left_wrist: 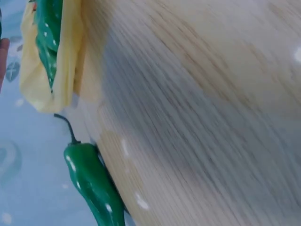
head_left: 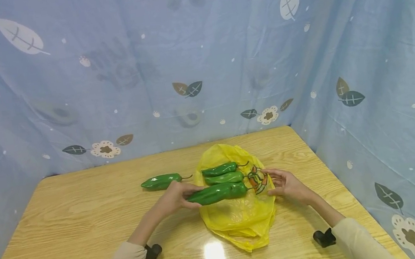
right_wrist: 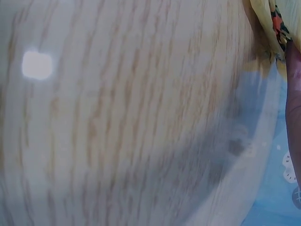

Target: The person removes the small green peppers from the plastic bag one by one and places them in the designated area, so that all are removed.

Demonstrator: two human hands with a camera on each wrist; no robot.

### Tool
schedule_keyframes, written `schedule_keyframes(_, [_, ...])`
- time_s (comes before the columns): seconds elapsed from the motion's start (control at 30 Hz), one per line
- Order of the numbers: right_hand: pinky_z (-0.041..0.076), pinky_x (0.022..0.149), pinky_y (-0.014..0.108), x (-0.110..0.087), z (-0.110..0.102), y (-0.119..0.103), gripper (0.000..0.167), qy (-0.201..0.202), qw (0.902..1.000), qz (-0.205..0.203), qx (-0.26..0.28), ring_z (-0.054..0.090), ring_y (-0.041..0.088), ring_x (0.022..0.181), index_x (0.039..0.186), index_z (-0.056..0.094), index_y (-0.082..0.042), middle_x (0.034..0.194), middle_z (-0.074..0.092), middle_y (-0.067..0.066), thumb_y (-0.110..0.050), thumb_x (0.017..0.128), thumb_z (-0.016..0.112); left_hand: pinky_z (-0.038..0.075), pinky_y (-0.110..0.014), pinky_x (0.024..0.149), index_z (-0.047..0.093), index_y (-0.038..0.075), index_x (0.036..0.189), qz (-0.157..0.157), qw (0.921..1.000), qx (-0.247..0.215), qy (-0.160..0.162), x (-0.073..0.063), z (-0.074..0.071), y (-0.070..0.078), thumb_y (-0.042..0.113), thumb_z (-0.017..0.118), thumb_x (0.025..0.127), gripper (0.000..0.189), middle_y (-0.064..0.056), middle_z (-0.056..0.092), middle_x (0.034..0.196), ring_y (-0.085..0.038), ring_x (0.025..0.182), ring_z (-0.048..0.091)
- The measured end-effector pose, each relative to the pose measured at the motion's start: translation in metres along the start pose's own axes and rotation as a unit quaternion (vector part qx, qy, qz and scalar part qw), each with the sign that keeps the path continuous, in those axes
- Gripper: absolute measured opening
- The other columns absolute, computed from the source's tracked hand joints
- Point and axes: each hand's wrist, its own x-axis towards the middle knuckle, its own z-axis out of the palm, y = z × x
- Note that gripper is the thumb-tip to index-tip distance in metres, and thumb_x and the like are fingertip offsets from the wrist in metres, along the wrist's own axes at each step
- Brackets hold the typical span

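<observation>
My left hand grips the blunt end of a long green pepper, with the thumb on the near side and fingers over the far side. That pepper lies across the front of two other green peppers, a darker one and a lighter one, over a yellow plastic bag. At the bag's right edge, my right hand touches the plastic with thumb and fingers spread apart. An orange-and-green patterned patch shows beside its fingertips. Another green pepper rests on the table, left of the bag.
The wooden table carries the bag and the peppers. Blue patterned cloth hangs behind it and along both sides. Black wrist mounts sit under the forearms, and a bright reflection shines near the front.
</observation>
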Motion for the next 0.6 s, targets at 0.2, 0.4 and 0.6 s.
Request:
schedule_keyframes(0.2, [0.035, 0.107, 0.039, 0.0, 0.0, -0.002, 0.071, -0.002, 1.0, 0.004, 0.009, 0.031, 0.043, 0.136, 0.144, 0.036, 0.003, 0.148, 0.032, 0.026, -0.002, 0.083, 0.073, 0.056, -0.022, 0.072, 0.07, -0.002, 0.112, -0.014, 0.9998, -0.01, 0.01, -0.01, -0.01, 0.003, 0.013, 0.083, 0.073, 0.043, -0.015, 0.071, 0.102, -0.012, 0.082, 0.068])
schedule_keyframes(0.4, [0.04, 0.104, 0.032, 0.001, 0.0, -0.002, 0.07, -0.002, 1.0, 0.008, 0.006, 0.03, 0.043, 0.136, 0.144, 0.038, 0.001, 0.147, 0.033, 0.026, -0.003, 0.084, 0.073, 0.055, -0.021, 0.067, 0.07, -0.002, 0.111, -0.024, 0.9991, -0.01, 0.033, -0.019, -0.02, 0.004, 0.009, 0.084, 0.072, 0.043, -0.013, 0.072, 0.094, -0.004, 0.068, 0.061])
schedule_keyframes(0.6, [0.035, 0.106, 0.044, 0.001, 0.0, -0.002, 0.07, -0.002, 0.9999, 0.01, 0.003, 0.029, 0.044, 0.136, 0.144, 0.038, 0.001, 0.147, 0.033, 0.026, -0.004, 0.084, 0.072, 0.056, -0.026, 0.075, 0.068, -0.007, 0.113, -0.043, 0.9972, -0.049, 0.035, -0.028, -0.03, 0.006, 0.004, 0.081, 0.073, 0.044, -0.024, 0.068, 0.103, -0.031, 0.093, 0.068])
